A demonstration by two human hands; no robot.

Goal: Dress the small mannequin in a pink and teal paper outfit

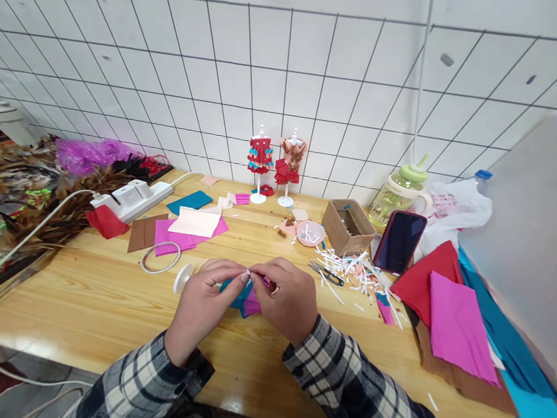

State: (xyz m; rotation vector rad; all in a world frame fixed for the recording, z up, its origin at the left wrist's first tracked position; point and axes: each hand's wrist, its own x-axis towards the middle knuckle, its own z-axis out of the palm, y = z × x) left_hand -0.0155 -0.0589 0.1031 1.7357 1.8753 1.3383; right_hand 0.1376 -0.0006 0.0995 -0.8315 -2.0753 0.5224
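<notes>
My left hand (208,295) is closed around a miniature mannequin stand lying on its side; its round white base (183,278) sticks out to the left. Teal crepe paper (237,294) and magenta crepe paper (251,305) show on it below my fingers. My right hand (293,298) is closed too, its thumb and forefinger meeting those of the left at a tiny white bit (248,273), too small to name. A little magenta shows by the right fingers. Most of the stand is hidden behind my hands.
Two dressed mannequins (260,156) stand by the wall. Snips (326,273) lie among paper strips (352,269), near a pink dish (310,233), cardboard box (349,227) and phone (399,241). Left are a white ring (161,258), paper sheets (194,221) and a power strip (133,200).
</notes>
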